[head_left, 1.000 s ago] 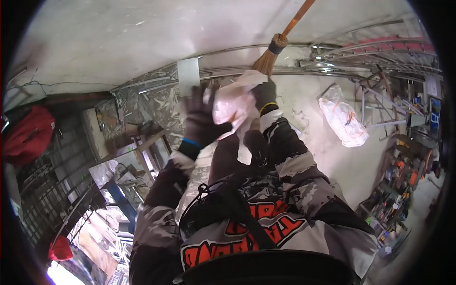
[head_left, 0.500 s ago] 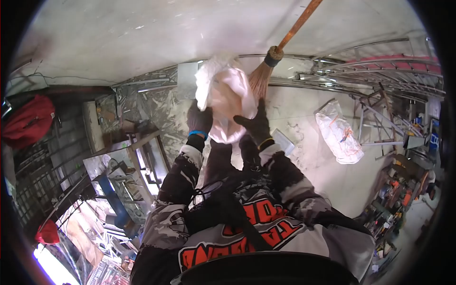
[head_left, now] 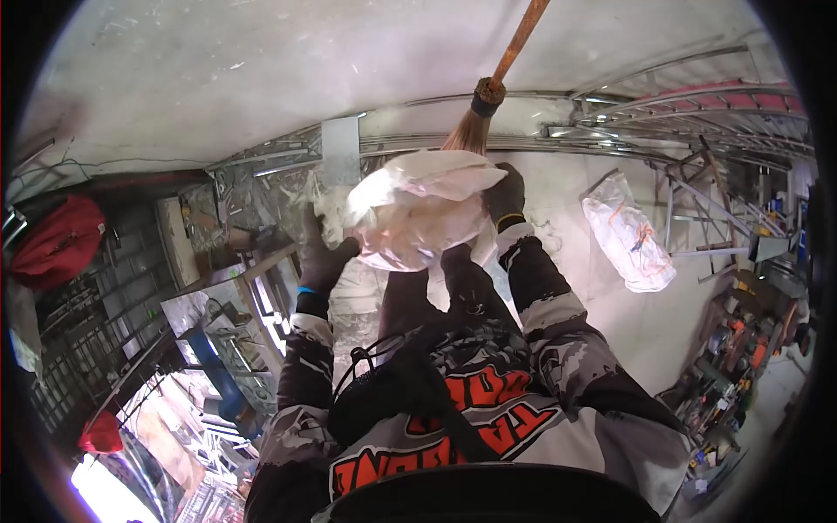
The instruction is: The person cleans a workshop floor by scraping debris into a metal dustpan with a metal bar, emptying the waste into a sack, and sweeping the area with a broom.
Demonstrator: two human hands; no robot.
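Note:
A whitish, translucent sack (head_left: 423, 213) hangs in front of me, its mouth spread wide and its inside showing. My right hand (head_left: 504, 193), in a dark glove with a yellow cuff edge, grips the sack's right rim. At the sack's left side is my left hand (head_left: 324, 254), in a dark glove with a blue cuff edge; its fingers are apart, with the thumb near the sack. Just behind the sack stands a straw broom (head_left: 471, 131) with a wooden handle, its lower bristles hidden.
Another white sack (head_left: 626, 234) with orange string lies on the floor at the right. Metal bars and ladders (head_left: 689, 100) run along the wall. Tools and clutter (head_left: 728, 375) fill the right side. A metal-topped bench (head_left: 218, 305) and red bags (head_left: 59, 242) are at the left.
The sack has turned and spread wider. My left hand has moved left and opened away from it, while my right hand has risen and closed on its rim.

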